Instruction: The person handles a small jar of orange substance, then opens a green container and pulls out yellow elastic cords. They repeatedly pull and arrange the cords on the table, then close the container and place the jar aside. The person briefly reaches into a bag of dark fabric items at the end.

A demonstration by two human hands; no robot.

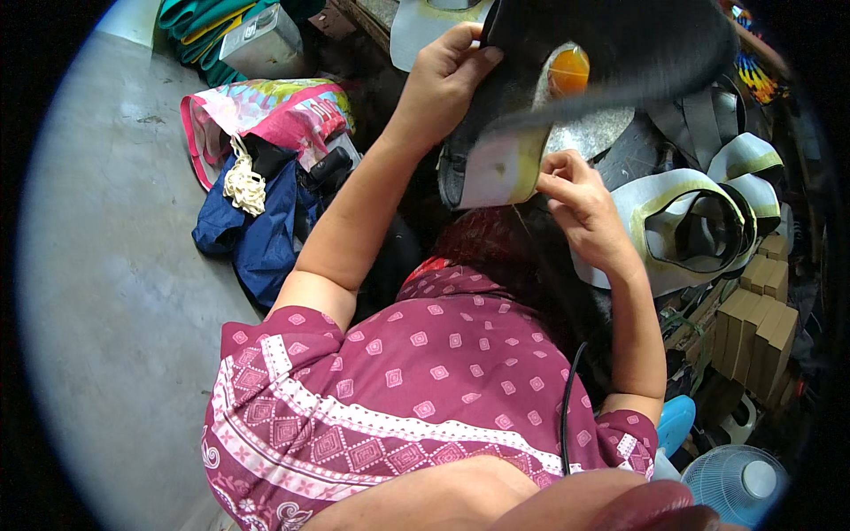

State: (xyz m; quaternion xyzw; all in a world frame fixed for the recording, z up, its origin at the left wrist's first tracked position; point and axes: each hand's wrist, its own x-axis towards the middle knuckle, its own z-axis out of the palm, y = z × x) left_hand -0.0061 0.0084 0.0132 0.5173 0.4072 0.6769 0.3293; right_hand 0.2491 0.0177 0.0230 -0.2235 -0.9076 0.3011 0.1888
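Note:
My left hand (pixel 447 84) grips the edge of a large black flexible piece (pixel 611 53) at the upper middle, thumb and fingers closed on it. The piece is curved and partly smeared by motion. Its lower end shows a whitish panel (pixel 500 168) with a yellowish band along the edge. My right hand (pixel 580 203) has its fingers bent and pinched together at that yellowish edge. Behind the piece lie a grey speckled slab (pixel 593 131) and an orange object (pixel 569 71), partly hidden and too unclear to name.
At the right are white ring-shaped pieces (pixel 655 217) with yellowish edges, and brown cardboard boxes (pixel 753 332). A fan (pixel 735 485) stands at the lower right. To the left, a pink patterned bag (pixel 297 115), dark blue cloth (pixel 266 239) and a metal tin (pixel 266 42) lie on the grey floor (pixel 115 292).

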